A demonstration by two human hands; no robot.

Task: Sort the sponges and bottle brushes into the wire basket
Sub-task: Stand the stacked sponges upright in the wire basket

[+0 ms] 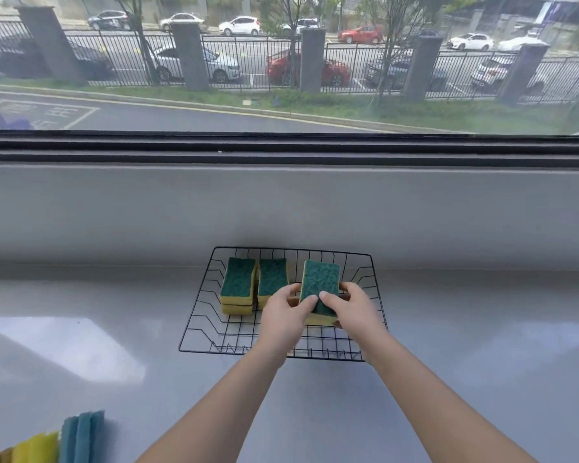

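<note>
Between both hands' fingers (324, 297), sponge (320, 282).

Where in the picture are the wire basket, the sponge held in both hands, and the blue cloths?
wire basket (194, 320): head view, left side wall.
held sponge (319, 279): head view, green scouring face.
blue cloths (82, 436): head view, middle of the stack, bottom left.

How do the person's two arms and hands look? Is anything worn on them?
Both forearms are bare as far as the frame shows: no sleeves, gloves, watch or bracelet. The left hand and right hand show no rings. The visible fingernails are short and unpainted.
</note>
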